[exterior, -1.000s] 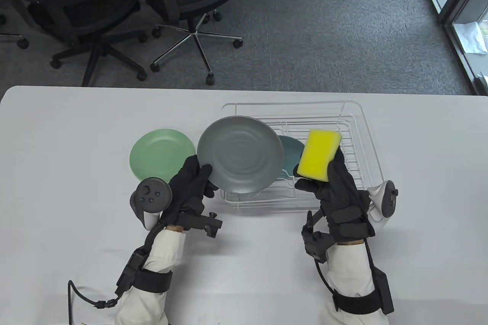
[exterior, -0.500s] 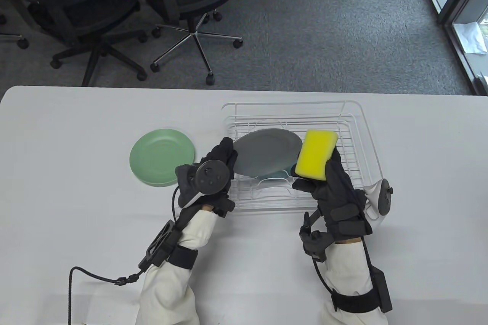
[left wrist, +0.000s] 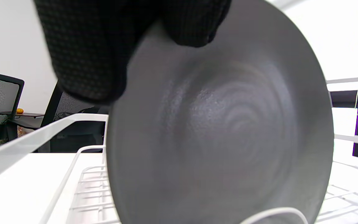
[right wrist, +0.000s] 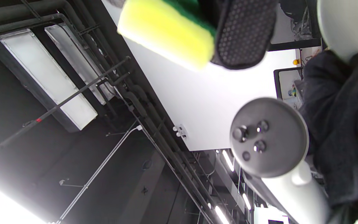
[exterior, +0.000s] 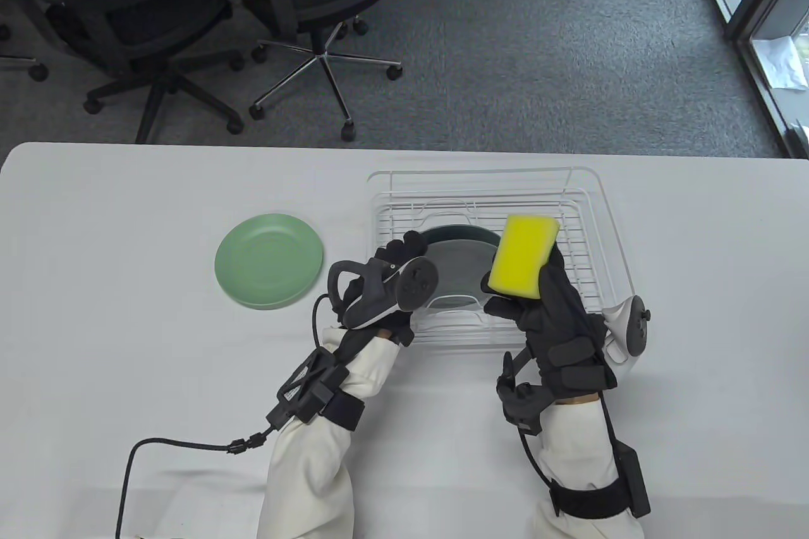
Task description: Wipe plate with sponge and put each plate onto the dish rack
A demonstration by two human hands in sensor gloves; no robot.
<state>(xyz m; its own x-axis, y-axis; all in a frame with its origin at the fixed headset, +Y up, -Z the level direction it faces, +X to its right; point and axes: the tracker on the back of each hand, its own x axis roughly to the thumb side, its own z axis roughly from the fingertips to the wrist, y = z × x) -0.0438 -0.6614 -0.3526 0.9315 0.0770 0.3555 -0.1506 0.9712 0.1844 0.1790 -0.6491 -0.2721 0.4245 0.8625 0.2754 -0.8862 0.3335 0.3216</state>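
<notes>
My left hand [exterior: 395, 261] grips the rim of a grey plate [exterior: 458, 264] and holds it nearly upright inside the white wire dish rack [exterior: 588, 198]. The left wrist view fills with that grey plate [left wrist: 222, 130], my gloved fingers [left wrist: 85, 46] curled over its top edge, rack wires [left wrist: 82, 149] below. Behind the grey plate a teal plate's edge [exterior: 461, 229] stands in the rack. My right hand [exterior: 543, 299] holds a yellow sponge [exterior: 523, 256] above the rack's front; the right wrist view shows the sponge [right wrist: 163, 29] with a green backing. A light green plate [exterior: 269, 261] lies flat on the table, left of the rack.
The white table [exterior: 126, 375] carries the rack at centre right. A black cable [exterior: 164, 447] trails from my left forearm across the table's front. Office chairs [exterior: 303, 14] stand on grey carpet beyond the far edge.
My left hand has swung the grey plate rightward from above the table into the rack, tipping it from face-up to nearly upright. The right hand with the sponge barely moved.
</notes>
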